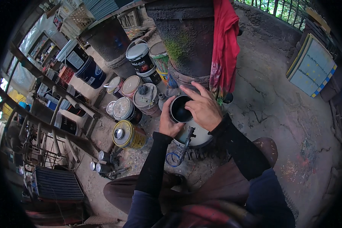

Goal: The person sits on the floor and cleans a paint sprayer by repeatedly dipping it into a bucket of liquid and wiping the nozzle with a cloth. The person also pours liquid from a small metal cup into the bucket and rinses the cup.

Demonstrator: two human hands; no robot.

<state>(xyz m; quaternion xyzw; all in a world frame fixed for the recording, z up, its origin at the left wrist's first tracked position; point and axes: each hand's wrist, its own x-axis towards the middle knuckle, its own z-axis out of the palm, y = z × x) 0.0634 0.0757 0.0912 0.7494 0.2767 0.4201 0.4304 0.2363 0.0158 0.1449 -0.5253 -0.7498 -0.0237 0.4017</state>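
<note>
The left hand [171, 123] is curled round the side of a dark cup [179, 112], holding it; the right hand [206, 109] leans over the rim from three o'clock, fingers partly spread, and whether it grips I cannot tell. Best to let the left hand bear the weight and keep the right fingertips light. The cup's inside is too dark to read, so keeping its mouth steady seems wise. At five o'clock sits a pale round container [202, 140]; avoid knocking the dark tool [188, 140] at six. Keep elbows off the yellow tin [132, 140] at eight and the red cloth [225, 45] at one.
</note>
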